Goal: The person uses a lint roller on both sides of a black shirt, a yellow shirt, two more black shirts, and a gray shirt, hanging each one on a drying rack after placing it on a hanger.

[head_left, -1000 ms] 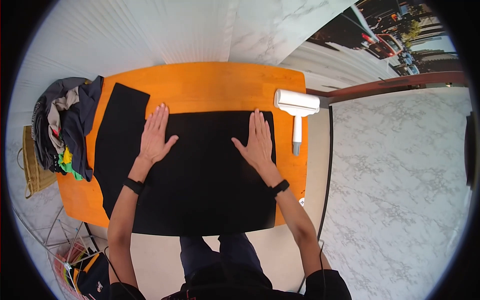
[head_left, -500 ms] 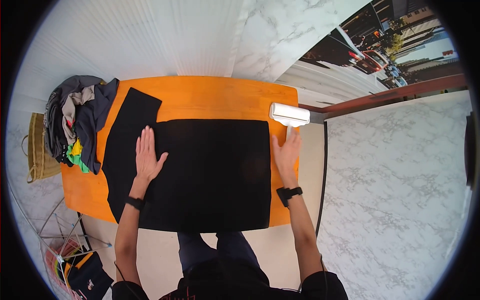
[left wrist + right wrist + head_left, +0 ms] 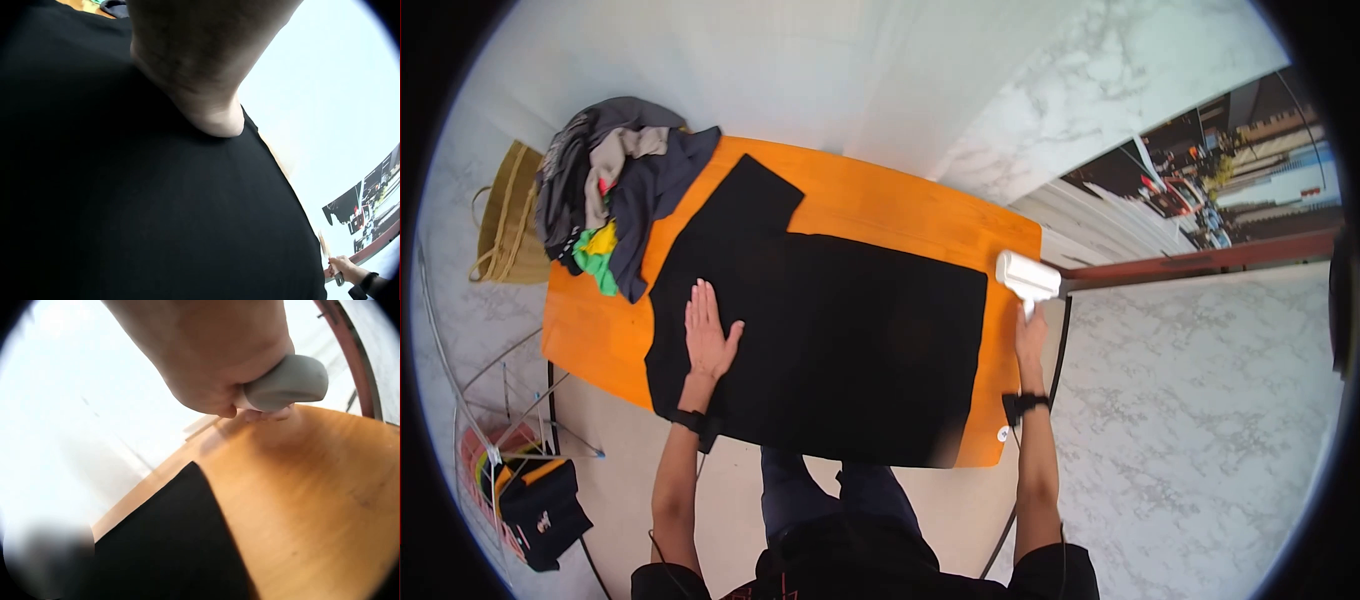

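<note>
A black T-shirt lies spread on the orange wooden table, its sleeve pointing to the far side. My left hand rests on the shirt's left part, fingers straight and thumb spread. In the left wrist view the left hand touches the black cloth. At the table's right edge my right hand grips the handle of a white lint roller, whose head points away from me. The right wrist view shows the grey handle end sticking out of the right hand.
A heap of clothes lies on the table's left end, beside a woven basket. A metal rack with hanging clothes stands at lower left. Walls border the far side, and a marbled panel lies to the right.
My right hand has left the shirt, moved right to the lint roller and taken hold of its handle. The left hand stays on the shirt, shifted left. The head view has turned.
</note>
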The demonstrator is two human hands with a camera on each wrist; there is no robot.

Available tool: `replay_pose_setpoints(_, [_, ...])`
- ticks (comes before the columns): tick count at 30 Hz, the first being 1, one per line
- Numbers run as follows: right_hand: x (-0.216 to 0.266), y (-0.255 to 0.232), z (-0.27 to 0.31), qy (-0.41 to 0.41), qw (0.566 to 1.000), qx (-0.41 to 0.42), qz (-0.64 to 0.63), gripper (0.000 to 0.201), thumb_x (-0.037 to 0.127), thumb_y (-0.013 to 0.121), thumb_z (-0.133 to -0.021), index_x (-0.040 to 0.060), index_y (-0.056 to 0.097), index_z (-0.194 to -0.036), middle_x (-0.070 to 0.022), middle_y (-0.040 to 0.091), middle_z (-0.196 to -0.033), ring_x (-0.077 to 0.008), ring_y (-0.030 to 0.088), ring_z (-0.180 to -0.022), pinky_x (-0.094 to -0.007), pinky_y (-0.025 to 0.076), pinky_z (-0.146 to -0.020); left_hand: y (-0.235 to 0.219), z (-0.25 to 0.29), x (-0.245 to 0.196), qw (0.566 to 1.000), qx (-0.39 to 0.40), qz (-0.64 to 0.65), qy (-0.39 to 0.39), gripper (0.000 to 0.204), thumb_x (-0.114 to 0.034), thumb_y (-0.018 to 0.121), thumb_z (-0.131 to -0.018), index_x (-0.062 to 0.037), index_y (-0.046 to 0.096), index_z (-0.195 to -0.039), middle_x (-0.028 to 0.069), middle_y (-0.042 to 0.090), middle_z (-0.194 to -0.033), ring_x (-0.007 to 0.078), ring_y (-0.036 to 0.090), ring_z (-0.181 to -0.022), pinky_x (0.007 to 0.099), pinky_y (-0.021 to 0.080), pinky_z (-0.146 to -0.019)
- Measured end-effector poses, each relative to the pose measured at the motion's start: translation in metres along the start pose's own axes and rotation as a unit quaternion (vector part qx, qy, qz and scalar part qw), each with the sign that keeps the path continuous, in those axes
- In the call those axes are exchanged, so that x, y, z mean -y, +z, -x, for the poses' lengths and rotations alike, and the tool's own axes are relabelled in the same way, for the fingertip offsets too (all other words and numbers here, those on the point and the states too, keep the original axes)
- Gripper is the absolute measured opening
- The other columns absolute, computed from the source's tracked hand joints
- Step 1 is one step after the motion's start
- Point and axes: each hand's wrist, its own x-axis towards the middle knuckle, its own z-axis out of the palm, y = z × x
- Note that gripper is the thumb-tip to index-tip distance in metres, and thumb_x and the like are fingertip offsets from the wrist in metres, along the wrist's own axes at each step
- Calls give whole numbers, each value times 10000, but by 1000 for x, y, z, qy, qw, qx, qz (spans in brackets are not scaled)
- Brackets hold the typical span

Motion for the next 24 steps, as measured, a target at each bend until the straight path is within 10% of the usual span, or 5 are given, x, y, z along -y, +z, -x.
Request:
replay_pose_setpoints(8, [193,-34,128,-134,926,352,-39,336,314,634,-903,37,627,-1094,-218,681,-973,-414,651,-918,-455,523,-771,-25,125,-12,993,-5,89,-75,830,-253,645,-863,41,210,-1506,252,219,-1568,406,223,-1452,482,209,-1179])
replay_pose_setpoints(14, [306,50,140,-341,846,408,-30,259,264,586,-935,43,650,-1055,-156,654,-973,-368,636,-939,-454,511,-809,-22,188,-15,983,-12,94,-159,721,-221,647,-860,71,334,-1440,259,262,-1544,420,263,-1427,498,243,-1157])
replay_pose_setpoints(24, [467,170,176,-437,800,408,-46,236,261,607,-922,30,643,-894,-172,675,-910,-379,651,-892,-488,516,-767,-21,200,-3,977,-14,110,-182,680,-223,653,-862,86,381,-1404,255,325,-1509,427,324,-1385,500,273,-1140])
